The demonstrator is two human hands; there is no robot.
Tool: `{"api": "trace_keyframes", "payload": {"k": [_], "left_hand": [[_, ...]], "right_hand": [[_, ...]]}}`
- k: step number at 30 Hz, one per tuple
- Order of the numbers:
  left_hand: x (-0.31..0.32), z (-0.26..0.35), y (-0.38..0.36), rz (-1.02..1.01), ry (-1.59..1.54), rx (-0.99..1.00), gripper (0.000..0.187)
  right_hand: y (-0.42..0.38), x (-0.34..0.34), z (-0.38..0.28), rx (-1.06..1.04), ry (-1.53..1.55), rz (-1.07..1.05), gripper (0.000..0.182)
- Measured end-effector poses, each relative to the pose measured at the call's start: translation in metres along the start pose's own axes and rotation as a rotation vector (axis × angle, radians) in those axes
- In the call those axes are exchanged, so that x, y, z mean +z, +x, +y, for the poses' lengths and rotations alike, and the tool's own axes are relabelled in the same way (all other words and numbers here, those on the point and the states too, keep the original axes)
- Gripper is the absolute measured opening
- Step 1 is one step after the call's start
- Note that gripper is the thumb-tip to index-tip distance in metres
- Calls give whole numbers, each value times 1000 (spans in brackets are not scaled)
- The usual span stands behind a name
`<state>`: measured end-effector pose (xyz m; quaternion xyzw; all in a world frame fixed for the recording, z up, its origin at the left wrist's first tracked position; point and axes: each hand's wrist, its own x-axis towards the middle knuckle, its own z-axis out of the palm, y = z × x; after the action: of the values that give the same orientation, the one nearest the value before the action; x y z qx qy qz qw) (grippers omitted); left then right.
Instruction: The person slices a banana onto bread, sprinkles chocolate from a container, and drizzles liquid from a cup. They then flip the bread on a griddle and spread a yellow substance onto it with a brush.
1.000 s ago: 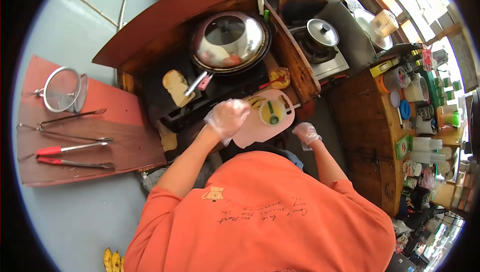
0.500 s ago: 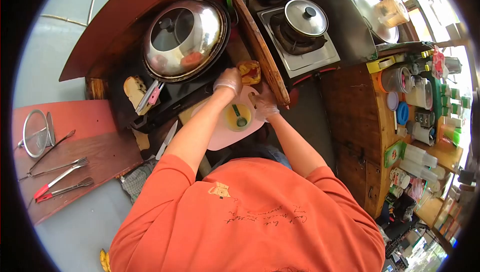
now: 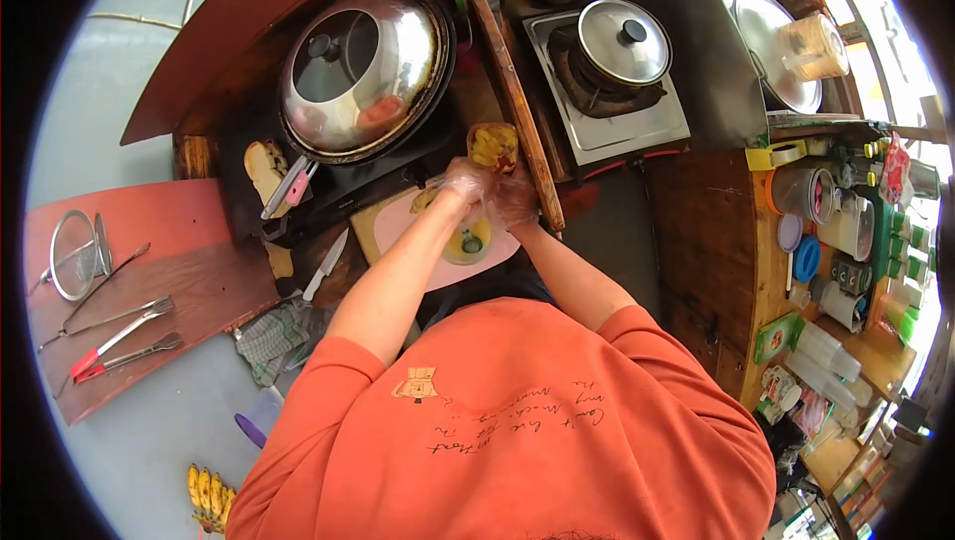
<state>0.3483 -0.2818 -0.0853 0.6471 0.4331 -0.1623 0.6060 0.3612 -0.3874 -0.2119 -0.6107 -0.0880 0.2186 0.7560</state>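
Note:
My left hand and my right hand, both in clear plastic gloves, meet over the far side of a pink cutting board. Their fingers are drawn in close together; what they hold is hidden. Just beyond them stands a small container of yellow pieces. Under my left wrist sits a bowl of yellow liquid, partly covered, with a green spoon in it. A pale yellow piece lies on the board left of my left hand.
A large domed lid covers a pan at the back left, beside bread and tongs. A knife lies left of the board. A wooden divider separates off a stove with a lidded pot.
My hands have come together, the right moving left from the board's edge and the left shifting slightly toward me. More of the yellow pieces shows. The view has shifted slightly.

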Motion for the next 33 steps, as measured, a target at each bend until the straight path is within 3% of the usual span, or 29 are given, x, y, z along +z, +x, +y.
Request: {"api": "trace_keyframes", "payload": {"k": [1,2,4,5,6,7,8,10,11,13,14,16,20,22,23,25,27,29,31,32,33], "left_hand": [[4,-8,-1,5,-208,33,11],[7,-14,-1,10,-417,67,12],[11,-40,17,-41,-606,25,12],[13,-47,24,-43,-655,4,12],[15,-49,29,-46,-706,-16,12],[16,-47,29,-45,-710,-16,12],[16,-42,27,-40,-717,-37,12],[18,-34,26,-34,-730,-59,12],[20,-29,25,-11,-738,-77,11],[20,-25,26,12,-751,-95,11],[17,-23,25,0,-751,-122,10],[13,-23,28,-11,-757,-147,9],[0,-22,26,-31,-742,-203,6],[-2,-20,21,-41,-688,-212,4],[-2,-19,19,-15,-653,-203,6],[-3,-23,21,12,-621,-190,7],[-6,-28,22,3,-424,-27,12],[-11,-26,19,32,-347,12,13],[-16,-29,21,60,-271,51,15],[-20,-31,22,50,-249,79,14],[-24,-34,24,42,-226,108,14]], "right_hand": [[0,2,-1,-22,268,-21,67],[0,3,-2,-19,268,-22,67],[-2,5,-3,-188,-174,42,69],[-4,3,-10,-187,-176,39,69],[-7,5,-37,-51,-193,23,72],[-9,6,-54,83,-210,8,75],[-8,7,-53,83,-213,5,75],[-5,11,-54,45,366,-23,72],[-6,10,-54,46,363,-26,72],[-9,11,-65,192,-73,65,70],[-7,8,-53,191,-76,61,70],[-3,2,-26,254,673,-77,71],[-3,13,-54,336,606,-25,70],[-2,17,-63,287,548,-45,41],[-3,19,-68,285,546,-49,41],[-6,24,-89,325,210,100,28],[-1,19,-65,306,44,78,31],[5,8,-36,286,-123,59,36],[10,0,-24,-484,-1270,-351,48],[8,-1,-17,-486,-1273,-351,48],[5,0,-12,-303,-936,-169,52]]}}
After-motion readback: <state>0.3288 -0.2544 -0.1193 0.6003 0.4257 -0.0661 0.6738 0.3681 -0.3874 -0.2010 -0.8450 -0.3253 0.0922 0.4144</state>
